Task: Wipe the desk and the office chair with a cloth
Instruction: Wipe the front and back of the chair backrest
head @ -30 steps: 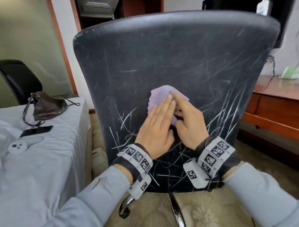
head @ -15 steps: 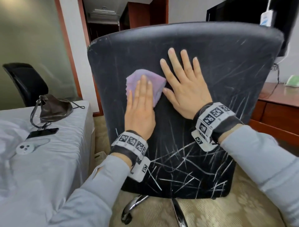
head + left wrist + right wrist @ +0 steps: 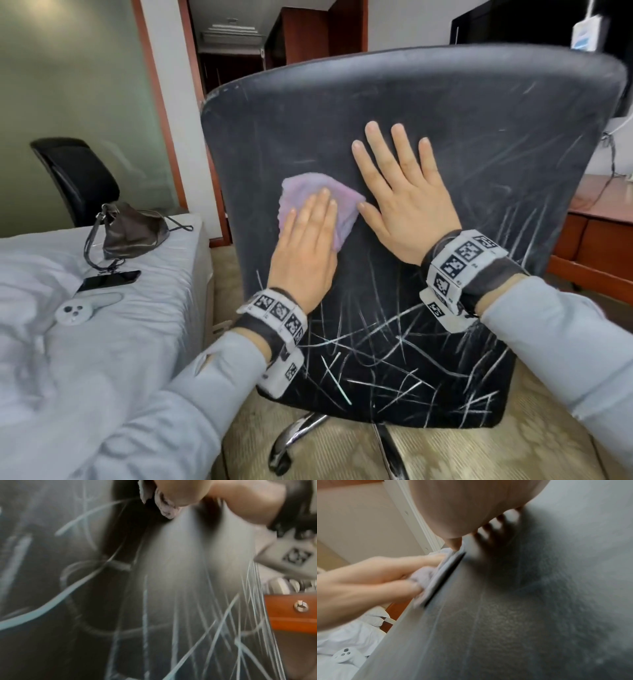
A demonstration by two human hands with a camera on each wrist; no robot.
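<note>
Lilac terry cloth [image 3: 317, 202] lies folded flat against the back of the office chair [image 3: 445, 130], a little left of the middle of the backrest. The left hand [image 3: 305, 253] presses it there with straight fingers laid close together over its lower half, palm flat and nothing gripped. The right hand [image 3: 407, 209] lies beside it with its palm flat on the bare backrest, four fingers spread and pointing up, thumb tip just touching the cloth's right corner; it holds nothing. In the right wrist view the left hand's fingers [image 3: 412, 586] rest on the bunched cloth [image 3: 426, 577].

There is one cloth and two hands, each wrist wearing one band with black-and-white markers. The backrest is black, worn and dull, crossed by many pale scratches that crowd thickest in its lower half. Below it show chrome base legs [image 3: 294, 435] on a beige patterned carpet.

To the left a bed [image 3: 102, 342] with white sheets carries one dark bag [image 3: 133, 233], one black phone [image 3: 108, 279] and one white controller [image 3: 82, 308]. A second black chair [image 3: 78, 178] stands behind the bed. A wooden tabletop [image 3: 596, 202] sits at the right edge.
</note>
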